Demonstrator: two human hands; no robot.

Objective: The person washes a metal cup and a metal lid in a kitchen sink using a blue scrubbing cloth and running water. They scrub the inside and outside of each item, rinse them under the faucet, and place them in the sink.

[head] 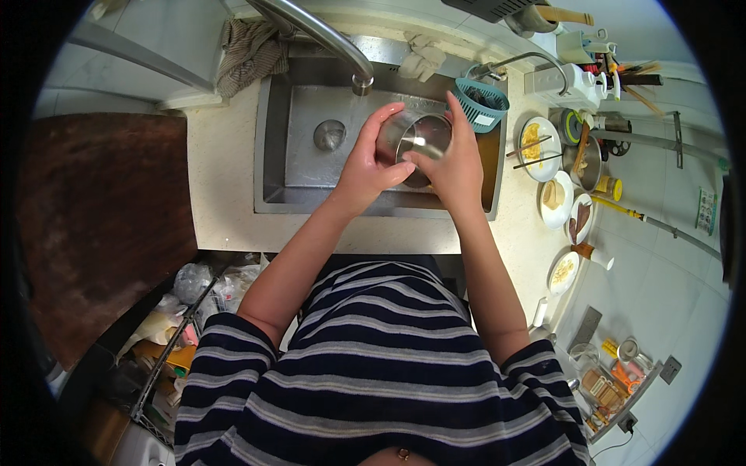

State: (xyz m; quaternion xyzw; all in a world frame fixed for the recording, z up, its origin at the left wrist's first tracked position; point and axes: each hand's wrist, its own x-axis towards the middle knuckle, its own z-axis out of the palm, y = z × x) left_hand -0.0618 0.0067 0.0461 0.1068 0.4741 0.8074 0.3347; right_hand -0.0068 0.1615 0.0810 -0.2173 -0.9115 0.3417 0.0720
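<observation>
Over the right part of the stainless steel sink [309, 105], my left hand [367, 166] and my right hand [457, 163] grip a shiny metal bowl [391, 137] from either side. Its round opening is tilted up toward me, and both thumbs lie at the near rim. Water runs from the curved steel faucet [358, 70], to the left of the bowl. A domed metal strainer [330, 135] covers the drain in the basin. The underside of the bowl is hidden.
A teal basket [482, 108] hangs at the sink's back right corner. Cloths lie behind the sink, a striped one [247, 55] at left. Along the right counter stand plates of food [548, 166] and a metal pot [591, 166]. A dark brown board [105, 227] is at far left.
</observation>
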